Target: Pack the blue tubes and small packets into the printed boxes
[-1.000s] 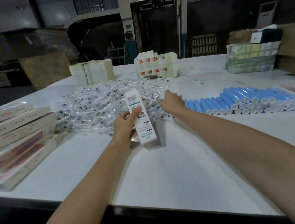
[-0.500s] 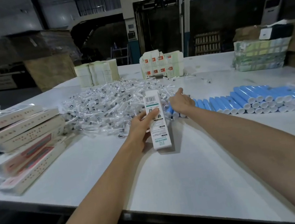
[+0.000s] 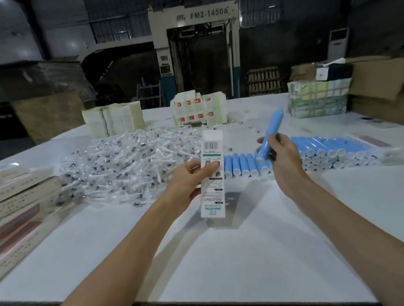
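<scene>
The blue tube (image 3: 275,123) is lifted clear of the table (image 3: 235,263), gripped round its lower half by the right hand (image 3: 282,154). Its long axis is tilted, the upper end far and right, the lower end aimed down-left towards the printed box (image 3: 213,197). The left hand (image 3: 186,180) pinches that box at mid-length; it stands near-to-far, barcode end farthest. Nothing has entered this box yet, as I judge it. A long row of tubes (image 3: 322,148) lies to the right and a heap of small packets (image 3: 125,162) to the left, so much remains. Stacked boxes (image 3: 6,202) lie at the far left.
</scene>
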The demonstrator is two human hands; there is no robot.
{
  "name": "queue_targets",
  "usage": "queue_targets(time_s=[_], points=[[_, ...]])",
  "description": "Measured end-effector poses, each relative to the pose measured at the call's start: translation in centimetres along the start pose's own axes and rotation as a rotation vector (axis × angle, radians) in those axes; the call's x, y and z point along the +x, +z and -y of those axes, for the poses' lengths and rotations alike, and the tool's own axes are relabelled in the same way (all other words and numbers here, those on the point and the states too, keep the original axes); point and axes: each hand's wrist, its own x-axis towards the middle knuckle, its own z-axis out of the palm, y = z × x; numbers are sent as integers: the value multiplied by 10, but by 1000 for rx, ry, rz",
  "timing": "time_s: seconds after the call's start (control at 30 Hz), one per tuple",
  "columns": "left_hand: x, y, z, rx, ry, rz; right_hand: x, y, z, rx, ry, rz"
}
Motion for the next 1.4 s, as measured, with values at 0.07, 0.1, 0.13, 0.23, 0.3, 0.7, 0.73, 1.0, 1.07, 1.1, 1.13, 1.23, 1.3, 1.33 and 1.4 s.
queue_targets(time_s=[0.07,0.1,0.13,0.23,0.3,0.7,0.73,1.0,1.07,1.1,1.13,1.23,1.3,1.33,1.4], points=[[5,19,2,56,3,20,1,-2,11,112,-27,4],[7,27,4,60,1,32,3,-2,16,150,-50,5],[9,33,8,51,-6,43,4,-3,21,180,-77,6],[11,42,21,44,-14,64,6,-8,33,231,-148,41],[10,46,27,31,-10,81,5,-7,38,171,-184,85],[-1,49,27,93,42,167,3,4,44,-413,-173,33],[-2,50,27,109,42,169,5,3,47,-445,-149,46],[-4,51,26,45,30,168,8,8,48,-801,-152,278],[-4,51,28,1,4,159,5,8,44,-808,-152,277],[-5,51,29,-25,-9,156,4,7,42,-788,-139,278],[-4,52,31,-47,-19,148,3,6,40,-785,-141,291],[-5,55,36,-96,-67,97,-1,5,30,-943,-175,346],[-6,57,41,-146,-113,71,-5,11,25,-1031,-233,312],[-7,58,42,-164,-126,62,-9,17,24,-1050,-288,276],[-7,60,44,-183,-142,43,-16,33,26,-1063,-417,242]])
